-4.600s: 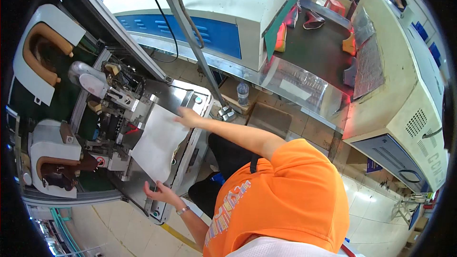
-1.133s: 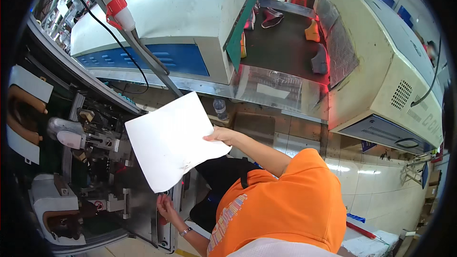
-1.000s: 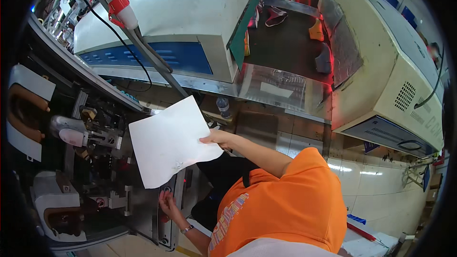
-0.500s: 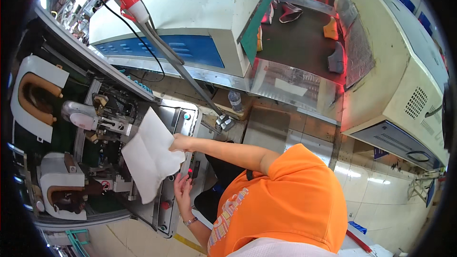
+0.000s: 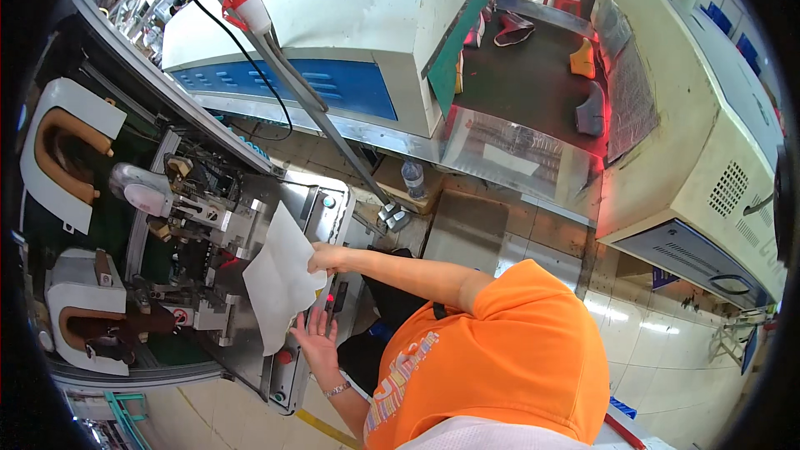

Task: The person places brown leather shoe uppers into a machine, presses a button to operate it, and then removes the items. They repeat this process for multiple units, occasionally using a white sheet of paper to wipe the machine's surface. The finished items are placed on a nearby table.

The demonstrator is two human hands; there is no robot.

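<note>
My right hand [image 5: 327,258] is closed on the right edge of a white flexible sheet [image 5: 283,279] with an irregular, wavy lower right edge. The sheet hangs over the metal front of a machine [image 5: 242,283] and hides part of it. Below the sheet, my left hand [image 5: 318,342] is palm up with its fingers spread, holding nothing. Its thumb is close to the sheet's lower edge; whether they touch I cannot tell. A watch or bracelet [image 5: 337,389] circles the left wrist.
The machine carries two white U-shaped holders [image 5: 102,112] with brown pads; a dark brown piece [image 5: 125,322] sits in the lower one. Beyond a slanted pole [image 5: 321,117], shoe uppers [image 5: 512,29] lie on a dark conveyor [image 5: 533,75]. A water bottle [image 5: 412,175] stands nearby.
The white sheet has shifted right, still in my right hand, uncovering more of the machine's clamps. My left hand's fingers, loosely curled before, are now spread.
</note>
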